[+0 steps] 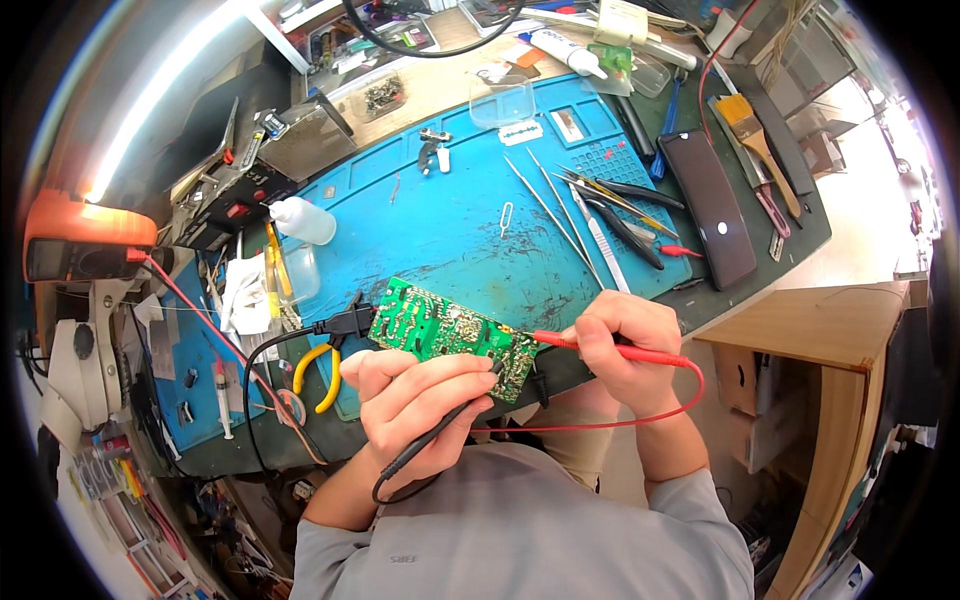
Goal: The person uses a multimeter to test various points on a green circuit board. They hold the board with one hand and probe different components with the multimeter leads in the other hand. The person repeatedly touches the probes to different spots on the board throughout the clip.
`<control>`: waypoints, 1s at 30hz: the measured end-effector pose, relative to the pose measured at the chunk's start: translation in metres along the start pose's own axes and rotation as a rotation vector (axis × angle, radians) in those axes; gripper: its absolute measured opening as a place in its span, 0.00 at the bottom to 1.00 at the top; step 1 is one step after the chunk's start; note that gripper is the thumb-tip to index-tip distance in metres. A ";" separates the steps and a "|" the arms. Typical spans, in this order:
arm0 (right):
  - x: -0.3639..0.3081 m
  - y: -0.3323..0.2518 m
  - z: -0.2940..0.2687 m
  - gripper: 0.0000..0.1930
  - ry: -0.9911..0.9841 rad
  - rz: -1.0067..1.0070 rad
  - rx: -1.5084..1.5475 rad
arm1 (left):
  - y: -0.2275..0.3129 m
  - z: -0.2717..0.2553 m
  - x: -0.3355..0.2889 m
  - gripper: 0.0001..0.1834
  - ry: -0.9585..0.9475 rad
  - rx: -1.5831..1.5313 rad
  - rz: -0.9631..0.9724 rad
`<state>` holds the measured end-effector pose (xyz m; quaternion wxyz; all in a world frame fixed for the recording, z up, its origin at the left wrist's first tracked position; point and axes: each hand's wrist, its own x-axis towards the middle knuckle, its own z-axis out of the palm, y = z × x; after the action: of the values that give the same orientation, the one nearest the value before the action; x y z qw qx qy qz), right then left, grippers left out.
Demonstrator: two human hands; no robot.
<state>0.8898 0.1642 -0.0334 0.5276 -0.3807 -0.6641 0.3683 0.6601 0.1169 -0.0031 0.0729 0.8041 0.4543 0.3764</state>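
Observation:
A green circuit board (440,330), solder side up, lies across the near edge of the blue work mat (440,240). My left hand (415,400) is closed round a black multimeter probe (428,440), its fingers over the board's near edge. The tip of that probe is hard to make out among the fingers. My right hand (630,340) pinches a red multimeter probe (555,338), whose tip meets the board's right end. A black power plug (350,320) sits at the board's left end with its cable running left. The red lead loops below my right hand.
An orange multimeter (85,235) stands at the far left. Nearby are a white squeeze bottle (302,220) and yellow-handled pliers (325,378). Tweezers (550,210), black pliers (625,232), a phone (708,210) and a brush (755,140) lie to the right. A SIM pin (506,219) rests mid-mat.

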 end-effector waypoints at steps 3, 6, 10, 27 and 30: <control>0.000 0.001 0.001 0.10 0.020 -0.020 0.001 | 0.000 0.003 0.000 0.15 -0.007 -0.002 0.047; 0.001 0.003 0.001 0.10 0.025 -0.034 -0.015 | -0.001 0.004 0.002 0.17 -0.028 0.001 0.074; 0.001 0.003 0.002 0.10 0.025 -0.026 -0.012 | 0.004 0.005 0.007 0.16 -0.046 0.008 0.074; 0.001 -0.001 -0.001 0.09 -0.025 0.024 -0.096 | 0.004 0.012 0.005 0.13 -0.040 0.014 0.025; 0.001 -0.004 0.002 0.08 -0.008 -0.001 -0.097 | 0.005 0.000 0.007 0.15 -0.052 -0.016 0.027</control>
<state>0.8874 0.1633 -0.0297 0.5060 -0.4040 -0.6835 0.3369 0.6652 0.1198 0.0029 0.0860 0.8189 0.4384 0.3602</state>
